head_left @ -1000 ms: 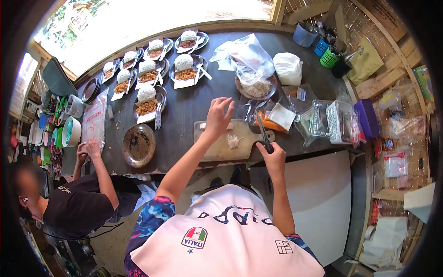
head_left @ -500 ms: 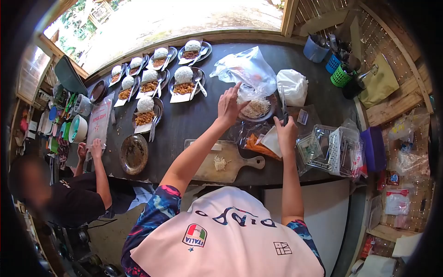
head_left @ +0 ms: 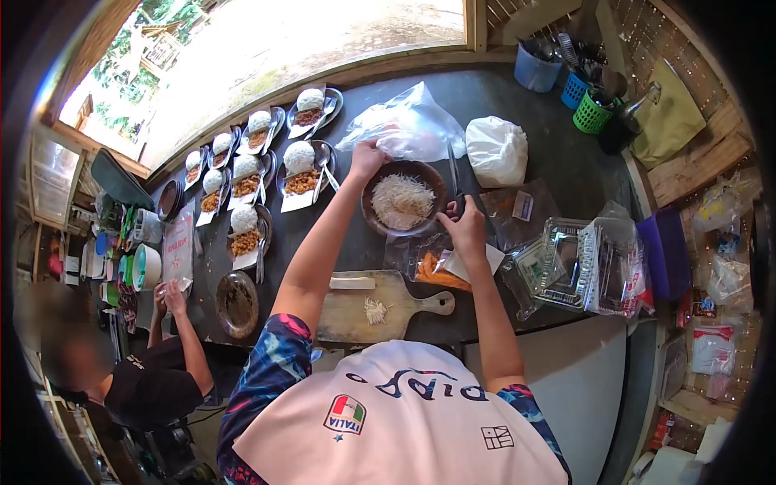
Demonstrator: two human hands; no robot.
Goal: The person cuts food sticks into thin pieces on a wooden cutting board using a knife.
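Around the middle of the bench point(head_left: 477, 89), a brown bowl point(head_left: 428, 171) of white shreds point(head_left: 402, 198) lies between the person's two hands, touching both. The left hand point(head_left: 370, 159) is closed on its rim at the far left side. The right hand point(head_left: 462, 222) grips a knife point(head_left: 453, 166), blade toward the far edge, and meets the rim from the right — whether it also bears the bowl, I cannot tell.

Just beyond the bowl lies a clear bag point(head_left: 404, 125), with a white bag point(head_left: 496, 152) to its right. At the near edge, a board point(head_left: 335, 319) carries a white block point(head_left: 352, 283) and a small pile point(head_left: 376, 310) of shreds. Between board and bowl, orange food point(head_left: 432, 267) lies in plastic, near the right forearm; clear boxes point(head_left: 566, 263) stand toward the near right corner. Servings of rice point(head_left: 300, 157) fill the left part — a brown dish point(head_left: 237, 304) sits nearer the front edge, and another person's hands point(head_left: 171, 299) are at the left end.
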